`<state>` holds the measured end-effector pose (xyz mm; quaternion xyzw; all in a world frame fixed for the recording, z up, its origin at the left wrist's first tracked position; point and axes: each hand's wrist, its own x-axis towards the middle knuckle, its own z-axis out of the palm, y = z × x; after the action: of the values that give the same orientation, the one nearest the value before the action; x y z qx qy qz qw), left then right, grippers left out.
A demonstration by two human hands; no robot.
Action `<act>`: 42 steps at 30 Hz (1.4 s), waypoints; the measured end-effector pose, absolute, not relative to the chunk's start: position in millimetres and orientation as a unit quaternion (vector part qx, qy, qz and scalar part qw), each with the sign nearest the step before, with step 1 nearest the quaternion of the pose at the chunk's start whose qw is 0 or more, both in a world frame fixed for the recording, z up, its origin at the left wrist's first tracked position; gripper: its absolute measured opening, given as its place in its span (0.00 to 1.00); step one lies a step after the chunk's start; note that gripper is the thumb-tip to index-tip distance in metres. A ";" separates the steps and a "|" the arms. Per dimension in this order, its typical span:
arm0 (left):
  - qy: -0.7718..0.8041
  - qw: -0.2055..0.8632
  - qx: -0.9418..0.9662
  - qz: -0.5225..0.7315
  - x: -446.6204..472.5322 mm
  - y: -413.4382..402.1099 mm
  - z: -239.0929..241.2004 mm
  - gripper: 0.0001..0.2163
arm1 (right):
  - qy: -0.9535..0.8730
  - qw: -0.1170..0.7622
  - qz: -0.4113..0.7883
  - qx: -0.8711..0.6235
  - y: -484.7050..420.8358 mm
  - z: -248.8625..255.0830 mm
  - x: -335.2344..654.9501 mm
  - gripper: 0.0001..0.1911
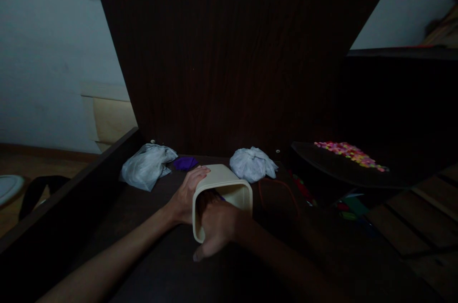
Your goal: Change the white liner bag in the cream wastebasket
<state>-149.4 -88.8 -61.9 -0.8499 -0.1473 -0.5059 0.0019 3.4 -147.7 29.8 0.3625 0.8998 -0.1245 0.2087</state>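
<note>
A cream plastic bin [220, 175] lies tipped on its side on the dark wooden surface, its mouth facing me. My left hand [186, 195] is closed around the bin's left side, fingers over the upper edge. Into the mouth reaches my right hand [218, 226], its thumb outside below the rim. The fingers of that hand are hidden in shadow, and a bit of something purple shows beside them. Behind the bin are a purple folded piece [185, 163], a crumpled whitish plastic bag [148, 167] at left, and a knotted whitish plastic bag [253, 164] at right.
A tall dark wooden panel [229, 64] rises behind. Along the left runs a raised wooden edge [71, 198]. At right, small pink and yellow pieces [352, 154] lie on a dark curved shelf [332, 174]. A thin reddish cord [281, 183] curves beside the bin.
</note>
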 end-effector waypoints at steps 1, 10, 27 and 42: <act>-0.146 0.000 -0.848 -0.509 -149.7 -88.1 -62.1 0.44 | 0.894 0.216 -0.131 0.369 -146.5 30.6 1.9 0.56; -0.139 -0.005 -0.833 -0.536 -149.9 -84.9 -67.1 0.43 | 0.908 0.071 -0.172 0.376 -152.1 18.2 6.4 0.62; -0.148 -0.055 -0.842 -0.516 -156.6 -78.6 -71.0 0.48 | 0.904 -0.059 -0.061 0.420 -211.2 -27.2 10.4 0.25; -0.149 -0.061 -0.854 -0.494 -152.7 -82.9 -58.8 0.53 | 0.856 0.037 0.029 0.515 -213.9 -52.7 53.5 0.36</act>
<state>-152.7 -82.9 -58.8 -0.8543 -0.1486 -0.4944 -0.0609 53.5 -213.9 -52.7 0.5154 0.8557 0.0286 0.0368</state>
